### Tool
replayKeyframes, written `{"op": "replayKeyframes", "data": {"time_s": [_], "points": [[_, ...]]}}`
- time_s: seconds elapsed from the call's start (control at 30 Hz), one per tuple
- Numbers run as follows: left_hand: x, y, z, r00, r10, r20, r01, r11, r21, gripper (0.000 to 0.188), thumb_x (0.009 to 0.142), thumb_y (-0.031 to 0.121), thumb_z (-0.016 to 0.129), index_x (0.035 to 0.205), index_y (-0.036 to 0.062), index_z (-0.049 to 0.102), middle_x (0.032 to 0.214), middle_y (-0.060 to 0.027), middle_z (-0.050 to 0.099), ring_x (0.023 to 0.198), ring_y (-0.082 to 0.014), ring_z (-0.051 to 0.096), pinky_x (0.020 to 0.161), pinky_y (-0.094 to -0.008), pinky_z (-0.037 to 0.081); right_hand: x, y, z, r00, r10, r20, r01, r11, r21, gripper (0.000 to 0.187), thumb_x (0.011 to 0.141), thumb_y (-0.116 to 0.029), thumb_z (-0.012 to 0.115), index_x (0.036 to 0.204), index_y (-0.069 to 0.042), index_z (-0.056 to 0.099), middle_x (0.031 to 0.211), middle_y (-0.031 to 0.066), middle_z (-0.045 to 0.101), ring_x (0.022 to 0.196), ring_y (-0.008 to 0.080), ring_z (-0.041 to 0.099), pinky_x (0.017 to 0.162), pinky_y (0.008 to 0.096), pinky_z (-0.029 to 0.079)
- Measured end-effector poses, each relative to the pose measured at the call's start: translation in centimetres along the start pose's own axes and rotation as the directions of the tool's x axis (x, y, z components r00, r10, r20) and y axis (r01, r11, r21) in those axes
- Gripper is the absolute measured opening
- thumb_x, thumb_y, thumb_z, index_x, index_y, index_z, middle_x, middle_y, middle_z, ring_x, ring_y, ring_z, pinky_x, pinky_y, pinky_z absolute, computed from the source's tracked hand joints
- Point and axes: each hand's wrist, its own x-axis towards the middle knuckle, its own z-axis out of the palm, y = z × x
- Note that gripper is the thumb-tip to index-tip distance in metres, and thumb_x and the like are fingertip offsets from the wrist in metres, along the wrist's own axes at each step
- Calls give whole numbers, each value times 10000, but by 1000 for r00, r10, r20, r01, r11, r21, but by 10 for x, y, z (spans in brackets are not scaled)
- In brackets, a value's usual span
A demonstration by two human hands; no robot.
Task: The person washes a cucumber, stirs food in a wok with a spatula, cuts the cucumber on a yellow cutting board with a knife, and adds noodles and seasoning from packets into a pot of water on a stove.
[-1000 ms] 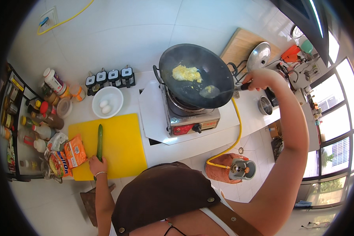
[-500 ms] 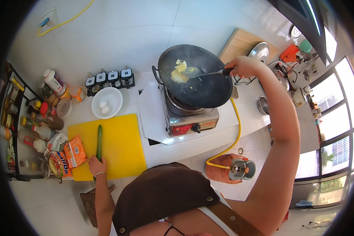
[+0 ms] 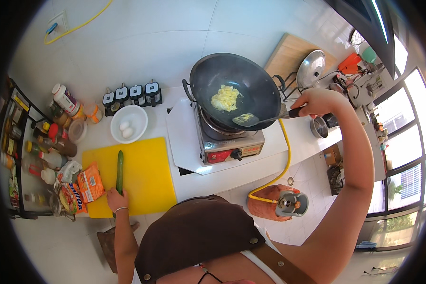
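Note:
My right hand is closed round the dark handle of a spatula, whose blade rests inside the near right part of a black wok. Scrambled egg lies in one clump on the wok's bottom, apart from the blade, with a few bits stuck on it. The wok sits on a portable gas stove. At the lower left, my left hand is closed round the near end of a long green cucumber on a yellow cutting board.
A white bowl with two eggs stands behind the board. Food packets overlap its left edge. Spice jars line the wall. A yellow hose runs down to a gas cylinder. A saucepan stands at the right.
My right hand has moved right and nearer, drawing the spatula from the egg to the wok's near right side. The egg sits more bunched and slightly nearer. My left hand stays put.

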Motion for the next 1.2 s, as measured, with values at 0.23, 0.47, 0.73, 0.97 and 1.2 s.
{"op": "replayKeyframes", "data": {"time_s": [0.23, 0.47, 0.73, 0.97, 1.2], "points": [[0, -2, 1, 999, -13, 36, 13, 1000, 4, 380, 781, 322, 632, 945, -10, 544, 951, -203, 574, 901, -376, 583, 744, -472, 506, 58, -20, 17, 969, -157, -192, 161, 987, 4, 349, 854, -122, 591, 1198, -102, 647, 807, 52, 657, 605, 120, 570, 548, 281, 472], [0, 1, 3, 1000, 6, -3, -6, 1000, 11, 379, 781, 319, 637, 954, -4, 541, 956, -199, 572, 900, -374, 584, 738, -475, 508, 54, -10, -15, 975, -36, -218, 75, 982, 176, 393, 855, -181, 627, 1239, -97, 616, 734, 69, 614, 604, 161, 555, 540, 312, 464], [-3, -2, 1, 1000, -3, 3, 3, 1000, -23, 373, 781, 313, 635, 942, -10, 541, 960, -203, 572, 915, -377, 579, 750, -474, 505, 56, -13, -2, 973, -108, -202, 118, 992, 37, 341, 802, -154, 637, 1136, -108, 681, 720, 67, 627, 554, 144, 554, 510, 310, 462], [-1, -2, 1, 1000, -9, 15, 9, 1000, 3, 383, 778, 313, 635, 962, -12, 548, 965, -203, 576, 915, -377, 577, 751, -475, 502, 9, 4, -16, 998, 16, -60, -15, 1000, 24, 319, 818, -111, 642, 1132, -133, 692, 729, 24, 636, 555, 106, 545, 531, 261, 447], [0, -1, 3, 1000, -2, 14, 2, 1000, -8, 388, 786, 325, 628, 976, -5, 553, 971, -197, 574, 912, -375, 578, 752, -473, 501, 53, -8, -5, 991, -38, -130, 48, 996, 74, 319, 839, -103, 626, 1152, -127, 681, 697, 17, 607, 542, 104, 526, 498, 251, 426]]}}
